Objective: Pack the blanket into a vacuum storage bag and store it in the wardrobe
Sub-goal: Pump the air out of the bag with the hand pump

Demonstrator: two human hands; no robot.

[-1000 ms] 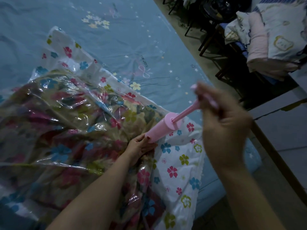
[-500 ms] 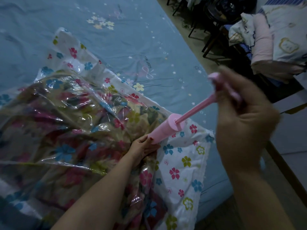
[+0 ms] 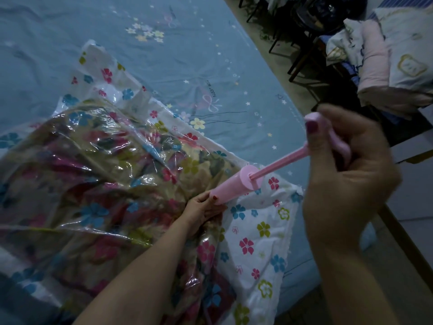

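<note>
Bed: blue flowered sheet (image 3: 187, 55) spread flat, serving as the work surface; a dark chair and stacked bedding stand off to the far right.
Vacuum storage bag (image 3: 253, 240): lies across the near side of the bed, clear on top with a white floral backing; its plastic is wrinkled and loose, so I judge plenty of air remains inside.
Blanket (image 3: 105, 184): already inside the bag, its patterned folds showing through the clear film.
Hand pump (image 3: 236, 185): pink barrel tilted, its base set on the bag, presumably on the valve, which is hidden; the rod is drawn well out.
Right hand (image 3: 346, 174): curled shut around the pump's handle, raised clear of the bag, placed to work the plunger.
Left hand (image 3: 203, 207): fingers wrapped about the barrel's base, pressing it onto the bag, likely to keep the seal.
Wardrobe: not in view; storing is not yet begun.
</note>
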